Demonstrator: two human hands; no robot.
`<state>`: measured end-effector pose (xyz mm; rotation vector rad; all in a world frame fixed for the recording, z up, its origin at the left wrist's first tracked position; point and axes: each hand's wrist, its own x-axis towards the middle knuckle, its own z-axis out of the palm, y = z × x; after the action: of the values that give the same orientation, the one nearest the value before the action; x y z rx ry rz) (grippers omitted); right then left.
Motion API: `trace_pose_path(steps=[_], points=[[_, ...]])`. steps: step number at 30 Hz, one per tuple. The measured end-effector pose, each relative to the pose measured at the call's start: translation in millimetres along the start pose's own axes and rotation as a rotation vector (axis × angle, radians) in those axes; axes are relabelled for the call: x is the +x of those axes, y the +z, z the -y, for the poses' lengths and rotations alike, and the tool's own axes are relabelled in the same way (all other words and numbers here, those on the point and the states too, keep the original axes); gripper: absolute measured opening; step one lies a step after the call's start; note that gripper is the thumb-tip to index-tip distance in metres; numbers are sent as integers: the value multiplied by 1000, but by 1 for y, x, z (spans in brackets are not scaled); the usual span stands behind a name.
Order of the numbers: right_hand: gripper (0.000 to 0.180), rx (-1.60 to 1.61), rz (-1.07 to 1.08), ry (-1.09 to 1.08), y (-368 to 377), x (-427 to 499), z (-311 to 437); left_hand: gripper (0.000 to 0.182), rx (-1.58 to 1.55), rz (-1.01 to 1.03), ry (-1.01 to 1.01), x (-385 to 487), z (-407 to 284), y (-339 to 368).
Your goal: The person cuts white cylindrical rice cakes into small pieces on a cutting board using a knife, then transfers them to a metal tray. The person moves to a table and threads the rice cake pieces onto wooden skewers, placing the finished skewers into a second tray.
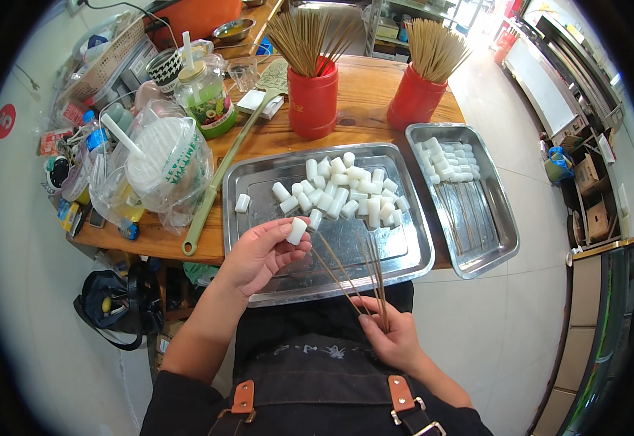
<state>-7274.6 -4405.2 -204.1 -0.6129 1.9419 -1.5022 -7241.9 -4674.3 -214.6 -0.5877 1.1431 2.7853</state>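
My left hand (pixel 268 250) pinches a short white cylindrical food piece (pixel 296 231) between thumb and fingers, above the near left part of a large metal tray (pixel 233 234). Several thin wooden skewers (pixel 380 278) are in my right hand (pixel 385 327), fanned with their far ends over the tray's near side. A loose pile of white cylinders (pixel 341 188) lies on the tray, with one piece (pixel 242 203) apart at the left. To the right, a narrower metal tray (pixel 505 240) holds skewered white pieces (pixel 450 161) in rows, their sticks towards me.
Two red containers (pixel 312 103) (pixel 416 98) full of skewers stand behind the trays. A green fly swatter (pixel 213 185) lies left of the large tray. Further left are a bagged cup (pixel 159 158), a green drink jar (pixel 206 103) and clutter. A black bag (pixel 123 305) sits below the wooden table (pixel 368 71).
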Motion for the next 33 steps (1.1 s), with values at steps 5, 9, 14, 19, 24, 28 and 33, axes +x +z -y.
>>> trace_pose_path(steps=[5,9,14,19,24,28,33], points=[[19,-59,-8,-44,1,-1,-1,29,102,-16,15,-3,3,6],[17,-68,-13,-25,0,-2,-3,24,83,9,11,-3,4,7],[18,-69,-21,-37,0,-2,-1,26,85,-15,0,-5,3,9],[19,-76,-12,-56,-1,-2,-1,29,196,-16,-22,-8,4,17],[20,-21,7,-53,2,-2,-3,31,162,-33,-15,-22,25,38],[23,22,-19,-66,5,0,-3,32,338,46,-32,-30,52,50],[27,60,-83,-74,4,4,-2,26,666,-4,92,3,27,22]])
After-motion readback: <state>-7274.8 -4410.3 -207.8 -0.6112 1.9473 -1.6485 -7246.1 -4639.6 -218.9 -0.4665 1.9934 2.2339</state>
